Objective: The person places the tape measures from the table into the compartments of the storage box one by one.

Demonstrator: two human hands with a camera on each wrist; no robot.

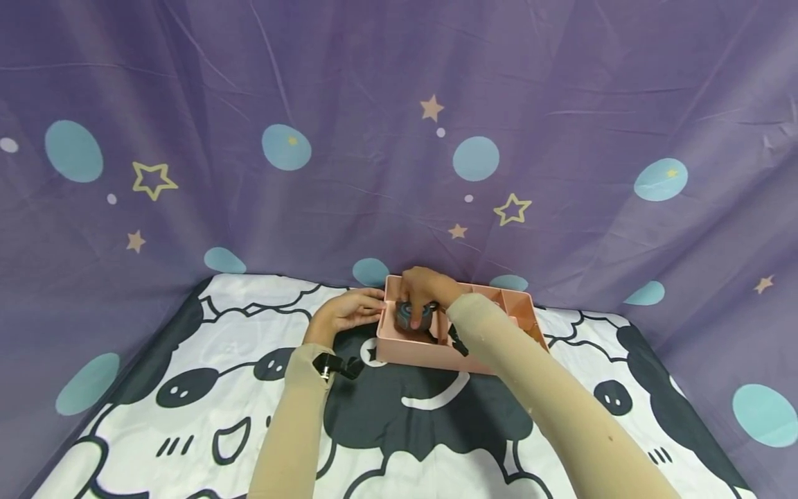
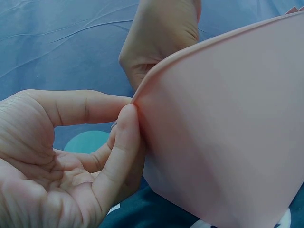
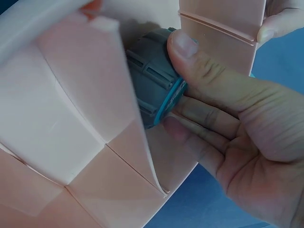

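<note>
A pink compartment box (image 1: 430, 355) stands at the back of the table. My right hand (image 1: 427, 285) reaches down into its left compartment and grips a round dark-grey ribbed object (image 3: 153, 71) with a blue ring around one end. In the right wrist view the thumb lies on its side and the fingers are behind and below it; part of it is hidden by a thin pink divider (image 3: 95, 80). At the box's left end my left hand (image 1: 349, 310) pinches the wall's edge near the rim, between thumb and finger (image 2: 126, 128) in the left wrist view.
Smaller compartments (image 1: 520, 305) fill the box's right side, partly hidden by the right forearm. A purple curtain (image 1: 349, 229) with stars and dots hangs just behind the box. The table is covered by a black-and-white cartoon cloth (image 1: 206, 430).
</note>
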